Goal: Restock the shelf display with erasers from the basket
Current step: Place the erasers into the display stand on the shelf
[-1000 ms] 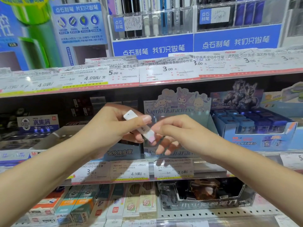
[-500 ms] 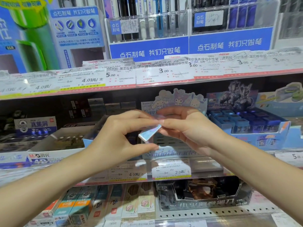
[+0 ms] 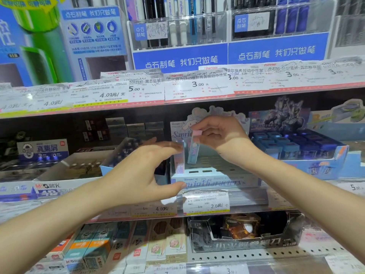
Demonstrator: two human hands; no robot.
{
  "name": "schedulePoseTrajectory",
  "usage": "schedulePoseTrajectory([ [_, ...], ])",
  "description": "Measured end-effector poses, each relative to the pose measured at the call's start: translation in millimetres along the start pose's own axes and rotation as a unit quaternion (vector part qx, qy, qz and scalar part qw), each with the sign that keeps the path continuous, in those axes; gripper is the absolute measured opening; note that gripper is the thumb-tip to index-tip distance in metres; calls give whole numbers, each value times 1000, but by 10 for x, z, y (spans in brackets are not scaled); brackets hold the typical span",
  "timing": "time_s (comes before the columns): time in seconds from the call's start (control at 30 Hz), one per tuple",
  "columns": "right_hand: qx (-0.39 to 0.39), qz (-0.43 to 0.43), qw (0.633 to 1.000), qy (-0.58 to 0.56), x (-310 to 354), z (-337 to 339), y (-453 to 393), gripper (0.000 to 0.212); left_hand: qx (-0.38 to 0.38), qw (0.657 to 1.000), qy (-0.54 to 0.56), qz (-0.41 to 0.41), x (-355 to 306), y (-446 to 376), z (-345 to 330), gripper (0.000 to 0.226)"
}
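A pastel Sanrio display box point(image 3: 217, 181) with rows of slots stands on the middle shelf. My right hand point(image 3: 223, 137) pinches a stick eraser point(image 3: 194, 150) with a pink top by its upper end and holds it upright just above the box's front left slots. A second stick eraser point(image 3: 180, 161) stands upright in the box's left corner. My left hand point(image 3: 142, 173) is spread wide, with its fingertips at that eraser's top and its thumb on the box's front edge. The basket is out of view.
A blue box of small blue items point(image 3: 296, 151) sits right of the display. A white M&G eraser box point(image 3: 75, 171) sits to the left. Price tags point(image 3: 205, 204) line the shelf edge. Pencil boxes point(image 3: 158, 244) fill the shelf below, and pen racks stand above.
Both hands held erasers together in front of the shelf. They have since moved apart: one eraser now stands in the box by my left fingers, and my right hand has turned the other upright over the slots.
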State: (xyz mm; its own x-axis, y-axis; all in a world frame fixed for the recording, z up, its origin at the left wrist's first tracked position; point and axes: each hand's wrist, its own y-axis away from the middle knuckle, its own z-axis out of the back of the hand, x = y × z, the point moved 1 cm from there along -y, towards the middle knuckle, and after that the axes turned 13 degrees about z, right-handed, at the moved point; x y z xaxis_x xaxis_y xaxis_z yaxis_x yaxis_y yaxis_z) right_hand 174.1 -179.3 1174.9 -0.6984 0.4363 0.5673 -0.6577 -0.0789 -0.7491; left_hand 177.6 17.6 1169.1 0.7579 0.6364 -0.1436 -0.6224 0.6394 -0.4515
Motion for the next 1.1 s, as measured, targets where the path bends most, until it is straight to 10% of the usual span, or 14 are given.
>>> schedulePoseTrajectory([
  [1.1,149,90,981,88,-153,19,85,60,23,999,-12,-22,23,-52,63,59],
])
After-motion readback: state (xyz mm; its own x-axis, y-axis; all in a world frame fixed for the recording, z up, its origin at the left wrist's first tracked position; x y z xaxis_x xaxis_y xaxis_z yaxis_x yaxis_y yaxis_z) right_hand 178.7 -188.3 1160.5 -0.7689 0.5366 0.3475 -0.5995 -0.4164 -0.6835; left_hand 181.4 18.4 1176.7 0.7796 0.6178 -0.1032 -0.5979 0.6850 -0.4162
